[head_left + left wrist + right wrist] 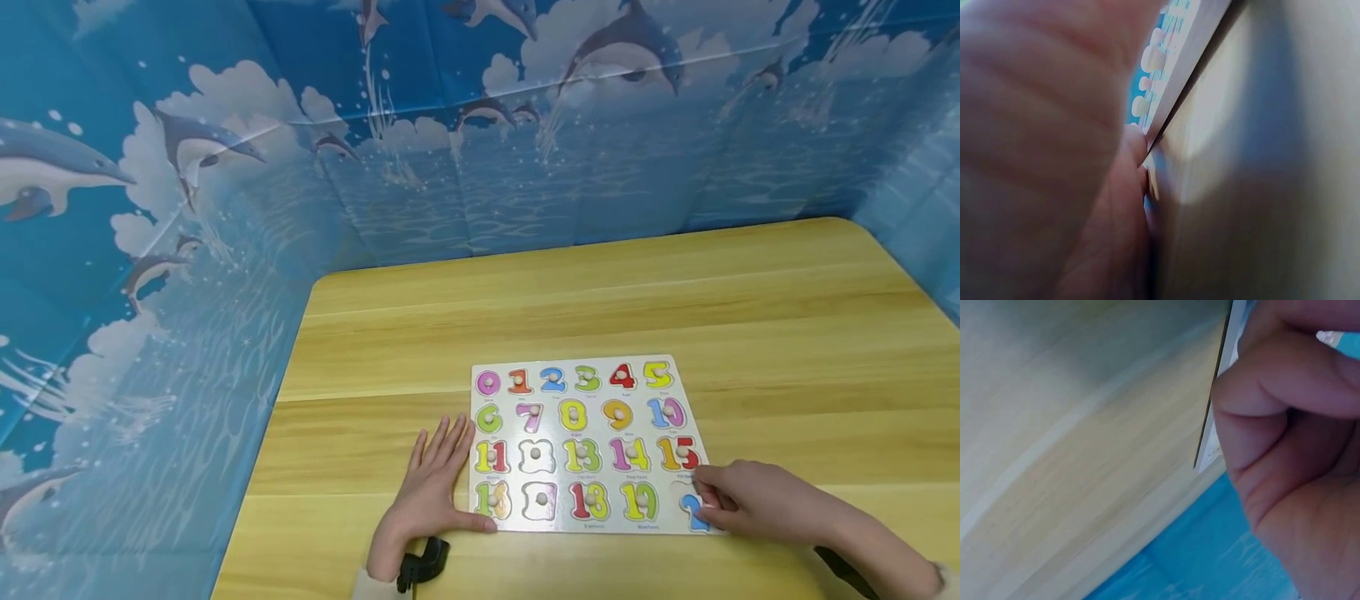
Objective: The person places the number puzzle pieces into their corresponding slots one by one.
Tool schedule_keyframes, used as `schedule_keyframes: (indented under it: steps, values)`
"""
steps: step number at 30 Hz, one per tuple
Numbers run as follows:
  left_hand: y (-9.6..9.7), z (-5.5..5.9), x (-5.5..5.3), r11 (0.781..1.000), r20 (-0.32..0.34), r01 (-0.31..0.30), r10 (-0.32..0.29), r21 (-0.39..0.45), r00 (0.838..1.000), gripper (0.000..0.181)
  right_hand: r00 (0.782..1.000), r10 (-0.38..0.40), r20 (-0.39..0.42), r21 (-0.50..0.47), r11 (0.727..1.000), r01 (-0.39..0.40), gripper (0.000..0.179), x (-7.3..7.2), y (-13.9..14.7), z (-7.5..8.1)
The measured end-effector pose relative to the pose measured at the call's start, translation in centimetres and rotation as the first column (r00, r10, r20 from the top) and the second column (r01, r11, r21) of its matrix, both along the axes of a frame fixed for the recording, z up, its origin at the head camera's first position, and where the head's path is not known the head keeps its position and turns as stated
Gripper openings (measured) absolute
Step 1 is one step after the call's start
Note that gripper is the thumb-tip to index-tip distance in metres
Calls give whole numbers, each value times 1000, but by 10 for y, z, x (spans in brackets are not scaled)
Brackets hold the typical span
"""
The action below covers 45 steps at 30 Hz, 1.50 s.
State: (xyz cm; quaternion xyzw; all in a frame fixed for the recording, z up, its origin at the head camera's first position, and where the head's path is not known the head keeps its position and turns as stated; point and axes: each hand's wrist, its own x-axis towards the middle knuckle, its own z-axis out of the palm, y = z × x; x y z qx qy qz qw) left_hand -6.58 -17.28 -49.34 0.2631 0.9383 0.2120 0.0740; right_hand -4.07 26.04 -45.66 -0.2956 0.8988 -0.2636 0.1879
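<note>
A white wooden number puzzle board (555,429) lies on the table with colourful knobbed number pieces in rows. My left hand (431,492) lies at its left side with fingers spread, the thumb along the bottom left corner. In the left wrist view, the palm fills the left half beside the board's edge. At the bottom right corner, my right hand (738,498) has curled fingers and pinches a number piece with a blue 2 (693,512). The rest of that piece is hidden under the fingers. In the right wrist view, the fingers (1285,375) bend over the board's edge.
The wooden table (585,308) extends behind and to both sides of the board. Blue cloth printed with dolphins (420,167) hangs behind and to the left. A black strap device (425,562) sits at the left wrist.
</note>
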Motion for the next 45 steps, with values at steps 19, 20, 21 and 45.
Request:
schedule_keyframes:
  steps: [19,20,21,45]
  values:
    - [0,2,2,1000,13,-5,5,-8,1000,129,998,-54,-28,104,993,57,30,-1,-9,-2]
    - [0,2,2,1000,13,-4,4,-10,1000,129,998,-52,-25,104,993,55,30,-1,-9,-2]
    - [1,2,2,1000,13,-4,4,-11,1000,129,998,-54,-19,103,993,55,30,-1,-9,-2]
    - [-3,-2,5,1000,18,-13,13,-17,1000,131,997,-67,36,88,994,64,29,-3,-10,-5]
